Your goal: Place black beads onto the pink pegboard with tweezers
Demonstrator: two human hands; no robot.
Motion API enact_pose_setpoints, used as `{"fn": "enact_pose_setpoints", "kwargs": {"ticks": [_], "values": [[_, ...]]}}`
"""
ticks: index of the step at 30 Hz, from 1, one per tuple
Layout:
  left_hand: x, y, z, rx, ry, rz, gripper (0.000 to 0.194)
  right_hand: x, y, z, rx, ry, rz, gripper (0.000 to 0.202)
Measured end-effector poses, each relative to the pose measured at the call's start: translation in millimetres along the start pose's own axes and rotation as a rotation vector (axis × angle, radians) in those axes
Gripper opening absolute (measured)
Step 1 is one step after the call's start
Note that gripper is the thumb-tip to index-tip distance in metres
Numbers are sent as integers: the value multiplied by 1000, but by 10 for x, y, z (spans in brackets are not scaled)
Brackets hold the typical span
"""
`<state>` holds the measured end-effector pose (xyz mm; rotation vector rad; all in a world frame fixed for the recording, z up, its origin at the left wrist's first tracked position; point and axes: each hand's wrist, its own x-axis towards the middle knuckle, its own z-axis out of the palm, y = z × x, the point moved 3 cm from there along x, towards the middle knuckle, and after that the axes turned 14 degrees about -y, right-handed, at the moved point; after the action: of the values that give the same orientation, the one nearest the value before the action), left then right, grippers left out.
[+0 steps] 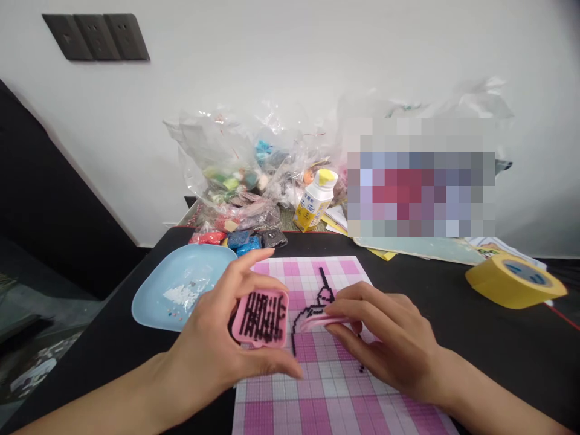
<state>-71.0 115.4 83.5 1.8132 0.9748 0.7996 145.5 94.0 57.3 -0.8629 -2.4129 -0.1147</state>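
My left hand [222,320] holds a small pink bead tray [263,319] tilted up towards me, its ridges lined with black beads. In my right hand [389,338], thumb and fingers pinch slim pink tweezers [317,322], slightly blurred. They hover over a pink-and-white checked pegboard [317,393]. On the board a black bead outline [299,320] runs in a line and a curve; part of it lies hidden behind my right hand.
A blue plate [154,296] with white beads sits at left. Behind are bagged beads [249,241], clear plastic bags [217,157] and a yellow-white bottle [316,199]. A yellow tape roll [498,281] lies on the black table [498,356] at right.
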Motion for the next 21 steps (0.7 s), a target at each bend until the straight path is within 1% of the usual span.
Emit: {"fn": "enact_pose_setpoints", "kwargs": {"ticks": [1,4,8,12,14,16,19,20,21], "values": [[5,-4,0,8,-10,3,92,-1,1,2,4,-2,-3,8],[10,-37,-23,-13,39,-47,91,3,-2,0,3,-3,-7,7],[-8,-23,-6,-1,10,26,93,15,-5,0,3,-6,-4,7],[-28,-27,-22,-39,69,-12,91,17,-11,-3,-5,-3,-3,7],[-15,-20,-12,-40,5,1,95,16,-13,-6,-6,-3,0,7],[4,-18,-8,-32,-51,4,95,16,-13,-8,-4,-3,2,7],[12,-33,-44,-10,48,-64,87,16,-12,-7,-8,-5,6,8],[10,-33,-41,-18,48,-68,90,16,-12,-5,-9,-8,6,8],[7,-30,-25,-30,16,-62,94,17,-12,-4,-8,-9,4,8]]}}
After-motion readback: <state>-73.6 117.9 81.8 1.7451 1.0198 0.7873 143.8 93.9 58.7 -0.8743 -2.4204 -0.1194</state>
